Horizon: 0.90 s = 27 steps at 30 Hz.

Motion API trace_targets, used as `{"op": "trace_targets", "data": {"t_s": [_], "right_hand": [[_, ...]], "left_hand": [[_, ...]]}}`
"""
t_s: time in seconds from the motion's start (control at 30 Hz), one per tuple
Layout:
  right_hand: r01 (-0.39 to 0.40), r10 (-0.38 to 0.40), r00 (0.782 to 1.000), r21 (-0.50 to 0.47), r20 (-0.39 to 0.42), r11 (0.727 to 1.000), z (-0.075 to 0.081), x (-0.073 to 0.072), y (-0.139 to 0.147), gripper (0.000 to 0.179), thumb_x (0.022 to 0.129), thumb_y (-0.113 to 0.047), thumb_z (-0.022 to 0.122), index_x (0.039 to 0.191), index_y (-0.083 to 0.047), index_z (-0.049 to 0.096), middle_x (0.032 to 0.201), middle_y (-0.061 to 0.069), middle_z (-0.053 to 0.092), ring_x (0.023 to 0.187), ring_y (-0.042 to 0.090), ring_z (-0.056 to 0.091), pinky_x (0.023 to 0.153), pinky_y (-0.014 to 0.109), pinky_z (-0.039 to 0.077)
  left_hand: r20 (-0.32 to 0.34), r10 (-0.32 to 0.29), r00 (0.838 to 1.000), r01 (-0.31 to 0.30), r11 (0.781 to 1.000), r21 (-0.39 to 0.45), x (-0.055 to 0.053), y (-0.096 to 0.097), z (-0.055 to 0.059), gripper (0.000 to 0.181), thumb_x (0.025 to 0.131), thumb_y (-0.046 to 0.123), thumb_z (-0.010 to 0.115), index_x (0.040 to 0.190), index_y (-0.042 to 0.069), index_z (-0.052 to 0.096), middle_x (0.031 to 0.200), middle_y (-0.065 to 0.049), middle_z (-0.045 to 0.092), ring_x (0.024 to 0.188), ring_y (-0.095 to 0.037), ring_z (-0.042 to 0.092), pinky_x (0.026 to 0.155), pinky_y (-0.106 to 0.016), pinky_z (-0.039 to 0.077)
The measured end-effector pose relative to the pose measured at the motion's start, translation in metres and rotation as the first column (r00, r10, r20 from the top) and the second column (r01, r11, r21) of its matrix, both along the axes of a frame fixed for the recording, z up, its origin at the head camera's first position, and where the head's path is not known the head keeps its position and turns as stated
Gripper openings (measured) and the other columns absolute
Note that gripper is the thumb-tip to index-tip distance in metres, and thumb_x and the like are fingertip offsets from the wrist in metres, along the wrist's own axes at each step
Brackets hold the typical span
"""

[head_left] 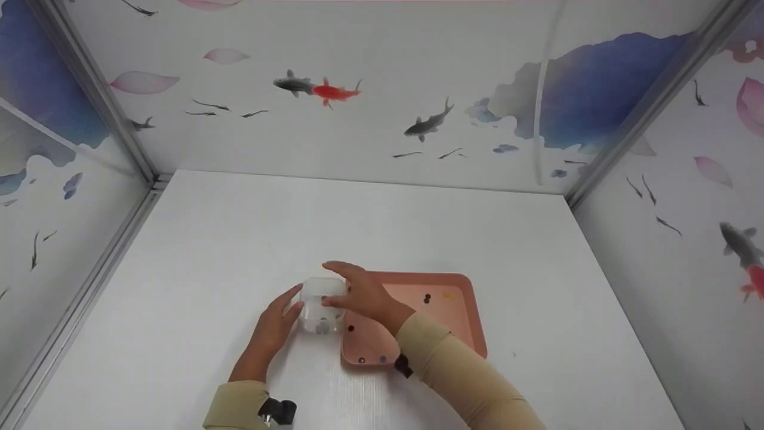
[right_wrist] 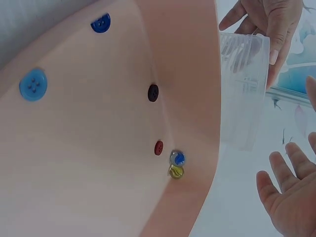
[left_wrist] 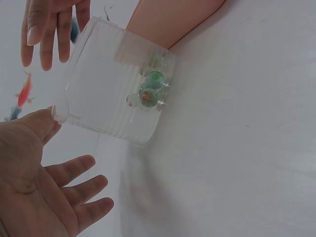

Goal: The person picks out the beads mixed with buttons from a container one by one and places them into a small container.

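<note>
A clear plastic container (head_left: 311, 313) stands against the left side of a pink tray (head_left: 418, 278). Several glass marbles (left_wrist: 149, 97), mostly greenish, lie at its bottom in the left wrist view. My left hand (head_left: 271, 328) is at the container's left side, thumb touching the rim corner and the other fingers (left_wrist: 89, 190) loosely spread. Over the container and the tray's left edge hovers my right hand (head_left: 367, 295), fingers extended and apart. Nothing shows between its fingers in the left wrist view.
In the tray lie a light blue button (right_wrist: 33, 85), a dark blue button (right_wrist: 101, 23), a black button (right_wrist: 153, 93) and a red button (right_wrist: 158, 147). Blue (right_wrist: 177, 158) and yellow (right_wrist: 176, 171) marbles sit by its wall. Fish-patterned panels (head_left: 382, 89) enclose the white table (head_left: 507, 239).
</note>
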State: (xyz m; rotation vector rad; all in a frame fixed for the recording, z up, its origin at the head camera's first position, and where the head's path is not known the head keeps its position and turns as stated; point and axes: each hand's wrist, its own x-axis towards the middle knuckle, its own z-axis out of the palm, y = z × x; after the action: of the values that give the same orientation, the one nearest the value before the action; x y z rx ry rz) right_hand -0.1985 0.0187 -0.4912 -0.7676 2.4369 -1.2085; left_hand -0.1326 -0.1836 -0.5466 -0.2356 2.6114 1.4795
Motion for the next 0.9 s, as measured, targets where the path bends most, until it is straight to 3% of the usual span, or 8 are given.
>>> {"op": "trace_targets", "data": {"t_s": [0.27,0.37,0.47,0.5,0.63,0.7,0.9], "right_hand": [[0.016,-0.015,1.0,0.025,-0.014,1.0,0.002,-0.001,0.007,0.069,0.083,-0.036,0.077,0.144,-0.025,0.046,0.15,-0.003,0.042,0.139,0.02,0.036,0.112,0.043,0.037],[0.017,-0.017,0.999,0.031,-0.03,0.999,0.002,-0.002,0.009,0.07,0.083,-0.033,0.077,0.145,-0.024,0.046,0.145,0.0,0.047,0.122,0.022,0.053,0.101,0.038,0.048],[0.019,-0.018,0.999,0.026,-0.033,0.999,0.002,-0.003,0.012,0.07,0.083,-0.031,0.077,0.145,-0.022,0.045,0.123,0.005,0.06,0.096,0.022,0.062,0.088,0.033,0.055],[0.02,-0.02,0.999,0.024,-0.031,0.999,0.002,-0.003,0.013,0.071,0.083,-0.031,0.077,0.145,-0.022,0.045,0.115,0.007,0.062,0.094,0.023,0.062,0.088,0.033,0.054],[0.033,-0.033,0.999,0.017,-0.023,0.999,0.002,-0.005,0.014,0.07,0.083,-0.028,0.078,0.144,-0.021,0.046,0.093,0.006,0.066,0.112,0.021,0.057,0.102,0.038,0.047],[0.041,-0.041,0.999,0.02,-0.02,0.999,0.003,-0.006,0.015,0.07,0.083,-0.027,0.078,0.144,-0.021,0.046,0.093,0.004,0.067,0.122,0.022,0.052,0.109,0.041,0.041],[0.053,-0.053,0.999,0.013,0.011,0.999,0.001,-0.008,0.018,0.07,0.084,-0.027,0.077,0.145,-0.021,0.044,0.099,0.003,0.068,0.117,0.026,0.055,0.11,0.046,0.039]], "left_hand": [[-0.001,-0.002,1.0,0.002,1.0,0.005,0.001,0.0,-0.001,0.049,0.103,0.028,0.047,0.149,0.013,0.038,0.154,-0.017,0.033,0.142,-0.041,0.025,0.116,-0.057,0.02],[-0.004,-0.007,1.0,0.007,1.0,0.011,0.001,0.0,-0.002,0.049,0.103,0.028,0.047,0.149,0.014,0.038,0.154,-0.017,0.033,0.142,-0.04,0.025,0.116,-0.057,0.021],[-0.008,-0.013,1.0,0.013,1.0,0.009,0.002,-0.001,-0.002,0.049,0.103,0.028,0.047,0.149,0.014,0.037,0.154,-0.017,0.032,0.143,-0.041,0.025,0.116,-0.056,0.021],[-0.005,-0.013,1.0,0.013,1.0,0.008,0.002,-0.001,-0.001,0.049,0.103,0.029,0.047,0.15,0.015,0.037,0.154,-0.017,0.032,0.143,-0.04,0.024,0.116,-0.056,0.02],[-0.003,-0.01,1.0,0.01,1.0,-0.011,0.002,-0.001,-0.001,0.049,0.103,0.03,0.046,0.15,0.015,0.037,0.154,-0.017,0.032,0.143,-0.041,0.025,0.116,-0.056,0.02],[-0.005,-0.009,1.0,0.009,1.0,-0.017,0.001,-0.001,-0.001,0.049,0.103,0.03,0.046,0.149,0.015,0.037,0.154,-0.017,0.032,0.142,-0.04,0.025,0.117,-0.055,0.02],[-0.004,-0.007,1.0,0.007,1.0,-0.028,0.001,-0.001,-0.001,0.049,0.104,0.03,0.045,0.15,0.015,0.037,0.154,-0.016,0.032,0.143,-0.039,0.024,0.117,-0.054,0.02]]}}
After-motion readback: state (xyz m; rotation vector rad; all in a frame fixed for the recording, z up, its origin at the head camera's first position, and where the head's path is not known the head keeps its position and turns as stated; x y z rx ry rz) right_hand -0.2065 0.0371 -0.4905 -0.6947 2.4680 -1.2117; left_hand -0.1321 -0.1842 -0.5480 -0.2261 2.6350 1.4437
